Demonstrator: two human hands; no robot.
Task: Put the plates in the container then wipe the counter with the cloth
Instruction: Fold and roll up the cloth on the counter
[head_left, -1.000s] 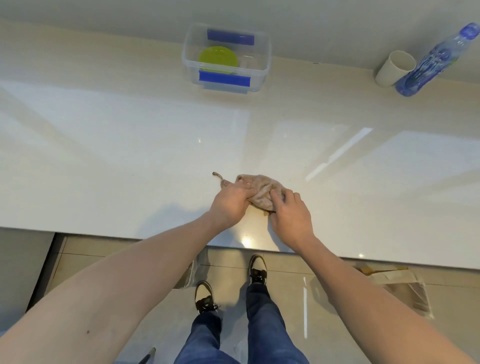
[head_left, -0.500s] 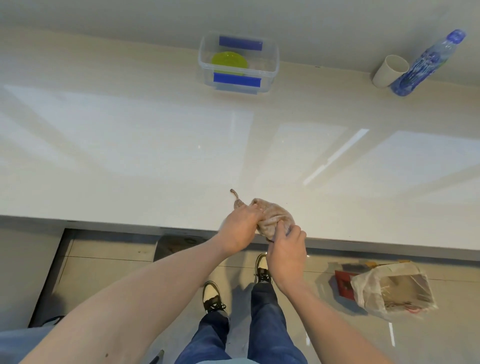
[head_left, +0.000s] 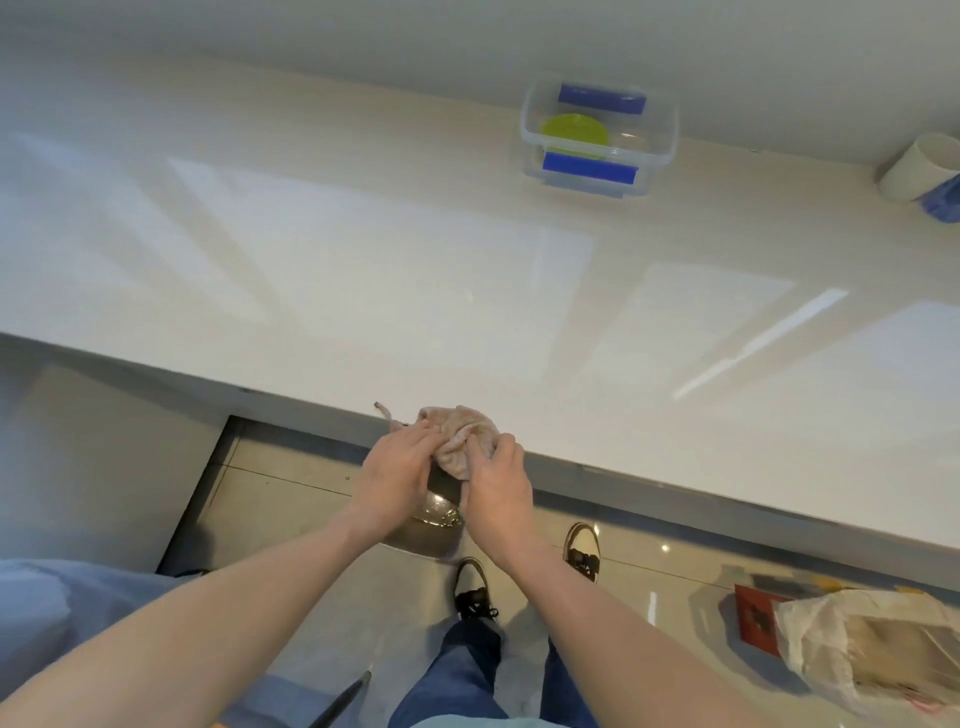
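A bunched beige cloth (head_left: 460, 434) hangs at the front edge of the glossy white counter (head_left: 363, 280). My left hand (head_left: 396, 475) and my right hand (head_left: 498, 486) both grip it, squeezing it over the edge above a dark round bin (head_left: 428, 525) on the floor. A thin cloth tail sticks out to the left. At the back of the counter stands a clear plastic container (head_left: 530, 132) with blue latches, and a green plate (head_left: 574, 135) lies inside it.
A white cup (head_left: 917, 169) and part of a blue bottle (head_left: 945, 200) stand at the back right by the wall. On the tiled floor lie a plastic bag (head_left: 862, 649) and a red box (head_left: 753, 621). My shoes and jeans are below.
The cloth and both hands have moved from on the counter back to its front edge and partly over it. The view has swung left, so the container now appears further right.
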